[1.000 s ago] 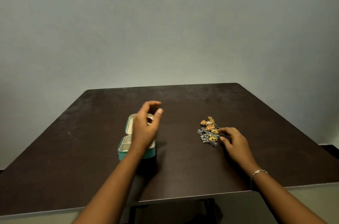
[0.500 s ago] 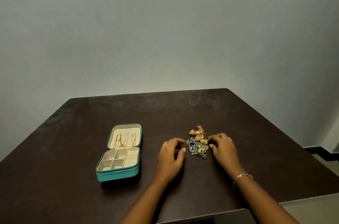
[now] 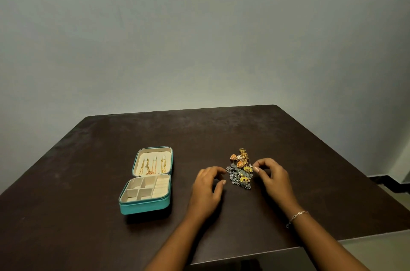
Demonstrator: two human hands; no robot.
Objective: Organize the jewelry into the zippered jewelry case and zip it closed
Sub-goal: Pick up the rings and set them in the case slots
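Both hands stayed flanking the jewelry: left hand at 9 o'clock, right hand at 3, both curled, empty; case lies open.

Your dark brown table carries two things. The teal jewelry case lies open and flat, well to the left of your left hand. The jewelry pile sits between your two hands, just beside the fingertips of your right hand.
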